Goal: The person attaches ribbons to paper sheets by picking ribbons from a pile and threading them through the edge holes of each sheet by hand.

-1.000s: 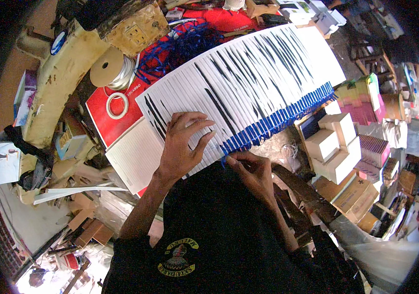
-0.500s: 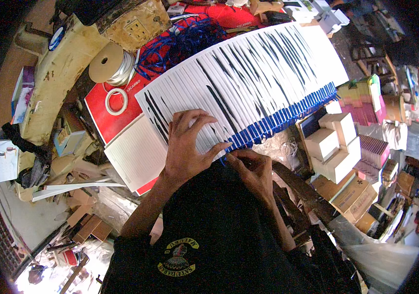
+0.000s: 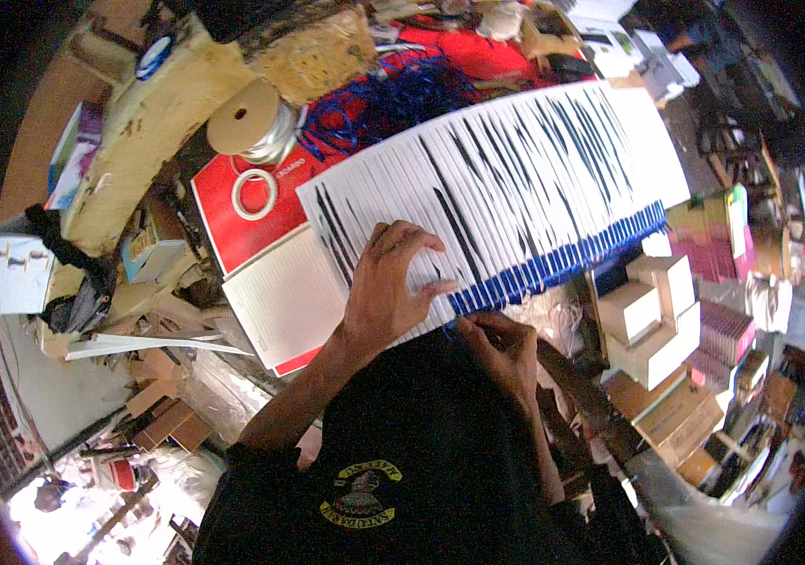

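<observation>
A long fanned row of white paper items with black marks (image 3: 515, 179) lies across the table, its near edge lined with blue cord loops (image 3: 562, 264). My left hand (image 3: 391, 282) presses flat on the row's near left end, fingers spread. My right hand (image 3: 504, 350) sits just below the row's edge, fingers pinched on a blue cord loop at the left end of the blue line. My dark shirt hides the table edge beneath both hands.
A red board (image 3: 233, 212) with a white tape ring (image 3: 254, 193) lies to the left, a ribbon spool (image 3: 250, 127) and loose blue cords (image 3: 393, 99) behind it. A white pad (image 3: 280, 301) sits beside my left wrist. Stacked cardboard boxes (image 3: 652, 315) crowd the right.
My left hand has slid slightly along the row and spread flatter. My right hand stays at the blue edge, fingers closing on a loop.
</observation>
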The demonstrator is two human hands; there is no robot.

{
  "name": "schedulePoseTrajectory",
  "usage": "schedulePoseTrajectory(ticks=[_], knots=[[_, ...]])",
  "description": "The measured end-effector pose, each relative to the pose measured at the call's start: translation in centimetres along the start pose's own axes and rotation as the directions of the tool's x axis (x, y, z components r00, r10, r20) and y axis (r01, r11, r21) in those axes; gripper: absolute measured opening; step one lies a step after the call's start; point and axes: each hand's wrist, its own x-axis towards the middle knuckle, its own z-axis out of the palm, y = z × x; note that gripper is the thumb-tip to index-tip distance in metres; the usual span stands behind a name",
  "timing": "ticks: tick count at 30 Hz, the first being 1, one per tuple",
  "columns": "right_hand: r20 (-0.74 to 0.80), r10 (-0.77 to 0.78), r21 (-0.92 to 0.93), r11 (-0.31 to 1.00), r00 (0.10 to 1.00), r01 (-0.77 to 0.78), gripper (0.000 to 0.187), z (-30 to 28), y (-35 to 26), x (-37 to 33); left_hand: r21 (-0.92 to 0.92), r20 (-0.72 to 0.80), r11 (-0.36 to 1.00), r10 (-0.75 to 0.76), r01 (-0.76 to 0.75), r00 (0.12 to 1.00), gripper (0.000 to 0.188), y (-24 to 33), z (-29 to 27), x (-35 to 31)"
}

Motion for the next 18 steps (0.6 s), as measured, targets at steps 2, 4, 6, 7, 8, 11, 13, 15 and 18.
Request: schedulePoseTrajectory(ticks=[2, 4, 6, 7, 8, 11, 13, 15, 18], knots=[[0.037, -0.046, -0.057, 0.997, 0.998, 0.048, 0.033, -0.6, -0.1, -0.1, -0.252, 0.21, 0.926, -0.23, 0.28, 0.95, 0.038, -1.9, -1.1, 1.7], [0.036, -0.04, -0.114, 0.993, 0.999, 0.044, 0.037, -1.2, -0.6, -0.7, -0.101, -0.171, 0.99, -0.118, 0.101, 0.978, 0.02, -6.0, -2.2, 4.1], [-0.044, -0.002, -0.138, 0.99, 0.999, -0.004, 0.041, -2.8, 0.8, -1.1, -0.001, -0.249, 0.917, -0.387, 0.399, 0.888, 0.027, -9.5, -5.0, 8.1], [-0.059, -0.002, -0.139, 0.99, 0.998, -0.007, 0.041, -3.1, 0.6, -1.3, -0.045, -0.286, 0.904, -0.42, 0.426, 0.861, 0.042, -14.0, -6.7, 8.5], [-0.071, -0.004, -0.142, 0.99, 0.997, -0.006, 0.041, -3.4, 0.4, -1.2, 0.149, -0.208, 0.839, -0.491, 0.523, 0.846, 0.045, -19.3, -7.8, 8.8], [-0.079, -0.106, -0.165, 0.982, 0.991, 0.091, 0.038, -4.5, 0.3, -0.7, 0.091, -0.05, 0.734, -0.671, 0.673, 0.74, 0.053, -27.2, -5.1, 9.1], [-0.118, -0.154, -0.17, 0.976, 0.981, 0.133, 0.037, -4.8, -0.2, -0.5, -0.262, -0.079, 0.803, -0.571, 0.535, 0.817, 0.056, -27.8, -3.2, 10.0], [-0.173, -0.126, -0.19, 0.977, 0.977, 0.092, 0.036, -4.6, -1.3, -1.1, -0.475, 0.009, 0.706, -0.593, 0.525, 0.805, 0.047, -24.5, -3.2, 10.2], [-0.161, -0.145, -0.152, 0.981, 0.976, 0.121, 0.035, -3.9, -3.1, -2.1, -0.332, -0.031, 0.902, -0.304, 0.278, 0.952, 0.036, -18.8, -7.4, 9.0]])
